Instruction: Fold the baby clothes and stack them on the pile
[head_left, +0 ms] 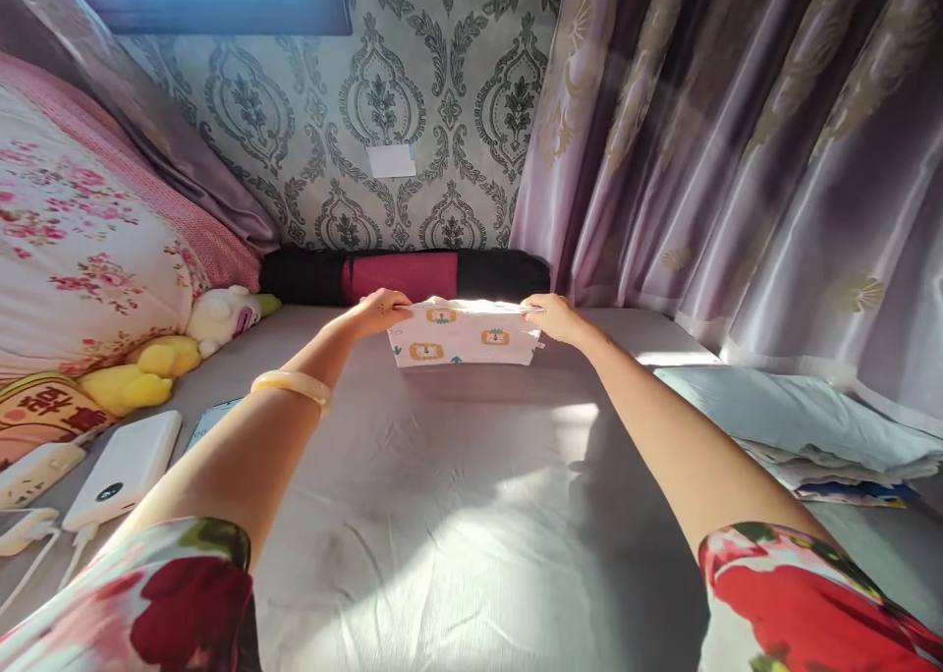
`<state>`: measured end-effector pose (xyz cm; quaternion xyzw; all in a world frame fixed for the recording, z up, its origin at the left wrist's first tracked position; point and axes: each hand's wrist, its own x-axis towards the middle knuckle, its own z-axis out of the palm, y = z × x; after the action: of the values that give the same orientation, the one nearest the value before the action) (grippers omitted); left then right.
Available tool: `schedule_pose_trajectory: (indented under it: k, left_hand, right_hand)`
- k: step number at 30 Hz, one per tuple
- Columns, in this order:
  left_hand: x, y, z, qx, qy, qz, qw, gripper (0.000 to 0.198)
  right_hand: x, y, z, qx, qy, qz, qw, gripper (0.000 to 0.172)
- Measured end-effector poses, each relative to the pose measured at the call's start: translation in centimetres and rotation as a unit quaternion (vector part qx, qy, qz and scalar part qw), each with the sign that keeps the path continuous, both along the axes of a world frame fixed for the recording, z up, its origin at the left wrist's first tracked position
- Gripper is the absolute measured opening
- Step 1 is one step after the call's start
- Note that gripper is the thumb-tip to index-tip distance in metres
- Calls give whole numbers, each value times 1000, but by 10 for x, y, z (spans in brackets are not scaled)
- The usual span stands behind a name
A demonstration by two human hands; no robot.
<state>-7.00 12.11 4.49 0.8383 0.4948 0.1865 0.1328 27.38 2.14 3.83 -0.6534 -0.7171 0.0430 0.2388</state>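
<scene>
A folded white cloth (463, 336) printed with orange and green animal-like figures hangs between my hands, near the far end of the grey bed sheet (442, 515). My left hand (379, 310) pinches its upper left corner, and a pale bangle circles that wrist. At the upper right corner, my right hand (558, 316) grips the cloth too. The top edge is stretched between both hands, with the printed side towards me. Whether the lower edge touches the sheet, I cannot tell.
A black and dark pink roll (402, 277) lies against the wall. To the right is a stack of folded cloths (788, 421) beside the curtain. Plush toys (158, 363), a white power bank (124, 471), a phone (210, 421) and a power strip (40, 471) lie left.
</scene>
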Motion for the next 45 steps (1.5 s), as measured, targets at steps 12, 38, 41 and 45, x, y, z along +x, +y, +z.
schedule_pose_trajectory:
  k: [12,38,41,45]
  left_hand:
    - [-33,-114,-73,86,78,-104,988,42]
    - [69,-143,-106,20,84,-13,996,43]
    - [80,-142,-116,-10,126,6,992,47]
    - [81,-141,-128,5,148,10,989,50]
  right_hand:
    - [-9,-107,-70,81,-144,105,981,30]
    - [-113,-78,-106,-58,-139,48,987,49]
    - [-124,-72,-111,-96,-138,29,985,53]
    - [-127,-73,-112,-144,-140,30,979,57]
